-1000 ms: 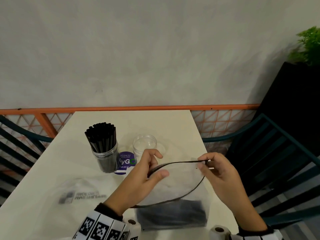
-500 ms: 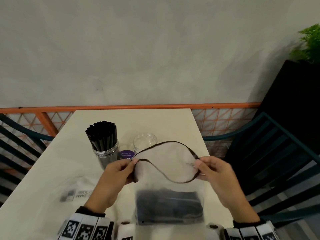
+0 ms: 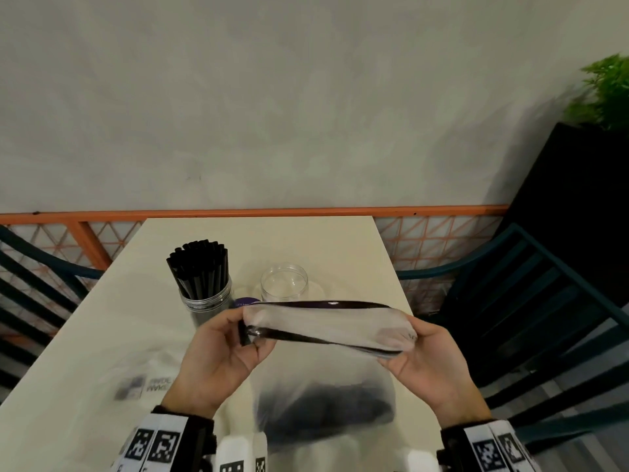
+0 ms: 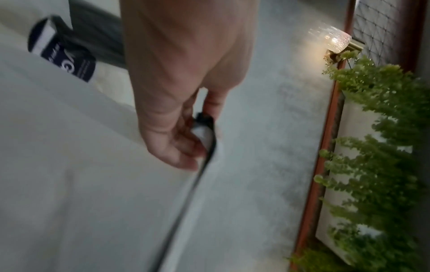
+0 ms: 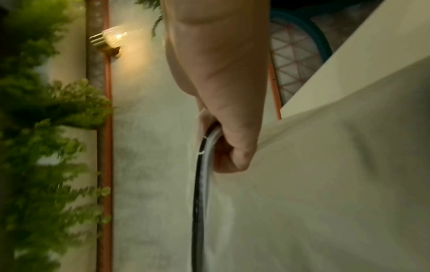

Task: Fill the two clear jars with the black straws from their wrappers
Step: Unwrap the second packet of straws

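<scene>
While the left hand and right hand each pinch one end of the wrapper mouth, head view shows its black-edged opening stretched between them above the near desk. Black straws lie bunched at the bag's bottom. Far left, one jar is already packed with straws; the empty jar stands just right of it, beyond the bag. Step in hand, as I read it: opening the second wrapper. Next needs one hand freed to reach in and pull the bundle. The right desk edge runs close under the right hand, with a chair beyond; open room is left, where a spent wrapper lies flat.

Left wrist view: fingers curled, gripping the bag's black rim. Blurred.

Right wrist view: the right hand is clenched on the rim, with film draping to the right.
</scene>
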